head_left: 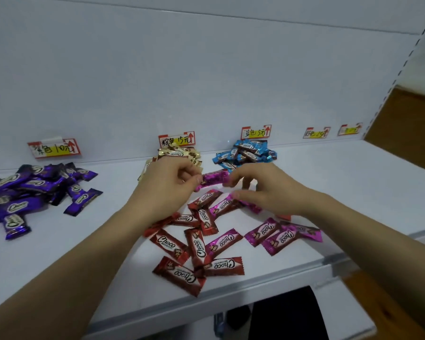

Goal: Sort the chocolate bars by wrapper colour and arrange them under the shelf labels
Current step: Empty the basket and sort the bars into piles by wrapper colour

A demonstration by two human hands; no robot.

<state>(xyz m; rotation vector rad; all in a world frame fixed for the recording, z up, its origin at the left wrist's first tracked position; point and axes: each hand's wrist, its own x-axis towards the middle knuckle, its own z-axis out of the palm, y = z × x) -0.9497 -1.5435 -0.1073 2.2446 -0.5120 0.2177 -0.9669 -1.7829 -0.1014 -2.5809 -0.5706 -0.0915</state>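
We find one pink bar (212,179) held off the shelf (353,180), roughly level, between both hands, in front of the gold and blue piles. The left hand (166,185) pinches its left end with curled fingertips; the right hand (268,192) pinches the right end likewise. A second pink wrapper (249,204) lies under the right thumb; whether it is gripped, we cannot tell.

Just below the hands: unsorted heap, approx. centre-front of the shelf, of red bars (169,245) and pink bars (280,238), overlapping, several face-up w/ "Choco" legible.

Sorted stock at the back:
- purple pile (35,192), left, under the left label (54,148);
- gold pile (179,153), partly hidden behind the left hand, under the middle label (177,139);
- blue pile (245,153), under the third label (255,132).

Two more labels (316,133) sit further right, text too small to read. All labels are fixed to the white back panel (206,69).
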